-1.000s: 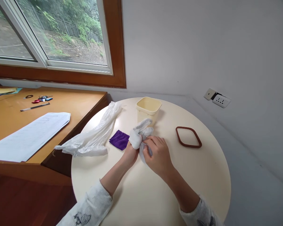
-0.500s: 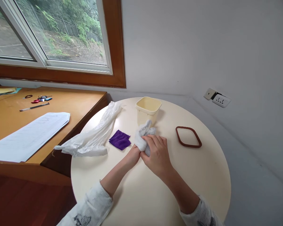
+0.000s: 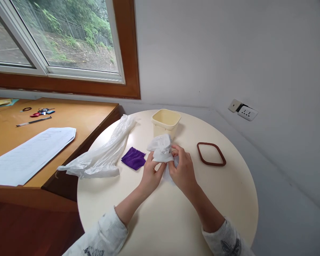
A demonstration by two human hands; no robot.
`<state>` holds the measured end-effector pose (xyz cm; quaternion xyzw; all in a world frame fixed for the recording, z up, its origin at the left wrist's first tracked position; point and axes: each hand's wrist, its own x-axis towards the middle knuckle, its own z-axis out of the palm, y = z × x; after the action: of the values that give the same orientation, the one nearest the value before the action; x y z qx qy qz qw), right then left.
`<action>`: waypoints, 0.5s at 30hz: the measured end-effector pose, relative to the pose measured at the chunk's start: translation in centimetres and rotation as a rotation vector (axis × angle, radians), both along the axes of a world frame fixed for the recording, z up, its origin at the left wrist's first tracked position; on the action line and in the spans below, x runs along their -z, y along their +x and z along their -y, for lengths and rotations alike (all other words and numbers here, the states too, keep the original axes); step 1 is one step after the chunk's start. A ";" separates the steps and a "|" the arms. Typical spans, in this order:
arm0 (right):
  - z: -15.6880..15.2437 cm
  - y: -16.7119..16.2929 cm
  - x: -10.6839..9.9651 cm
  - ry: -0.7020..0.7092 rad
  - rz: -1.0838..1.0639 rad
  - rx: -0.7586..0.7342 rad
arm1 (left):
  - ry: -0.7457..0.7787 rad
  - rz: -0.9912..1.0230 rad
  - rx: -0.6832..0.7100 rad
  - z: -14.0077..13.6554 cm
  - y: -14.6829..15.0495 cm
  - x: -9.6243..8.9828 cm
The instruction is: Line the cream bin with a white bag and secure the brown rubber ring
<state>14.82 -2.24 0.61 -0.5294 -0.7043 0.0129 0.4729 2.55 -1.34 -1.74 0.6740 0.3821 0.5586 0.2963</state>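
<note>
Between my two hands is a bunched, thin white plastic bag (image 3: 161,147), crumpled into a wad with a loose tail hanging below the fingers. My left hand (image 3: 150,175) pinches its left side, thumb against fingers. On the other side my right hand (image 3: 183,171) grips it with bent fingers. Just behind the wad stands a cream plastic bin (image 3: 166,127), upright, its front partly hidden by the bag. A folded purple cloth (image 3: 133,158) lies to the left of my left hand. To the right of my right hand lies a brown rounded-square ring (image 3: 216,164), flat on the table.
The round white table (image 3: 160,227) carries another white plastic bag (image 3: 104,156), spread along its left side. A wooden desk (image 3: 96,113) adjoins on the left, with papers (image 3: 34,153), a pen (image 3: 33,121) and keys (image 3: 44,111). Wall sockets (image 3: 247,113) are at right.
My left hand has turned and come up beside the white bag, its fingers now showing. The wad has opened out wider, with a tail hanging lower. The view has shifted slightly.
</note>
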 end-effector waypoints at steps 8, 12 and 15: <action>-0.5 0.1 0.6 0.052 0.091 -0.030 | -0.164 0.221 0.084 0.0 0.3 0.1; -0.9 0.9 0.2 -0.008 -0.016 0.006 | -0.339 0.286 0.344 -0.2 -0.2 -0.4; -1.1 1.7 -0.1 -0.042 -0.063 -0.039 | -0.319 0.180 0.450 0.0 -0.5 -0.8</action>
<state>16.50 -1.16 0.73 -0.5245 -0.6989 0.0537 0.4832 2.09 -1.30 -0.99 0.6342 0.2783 0.4693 0.5478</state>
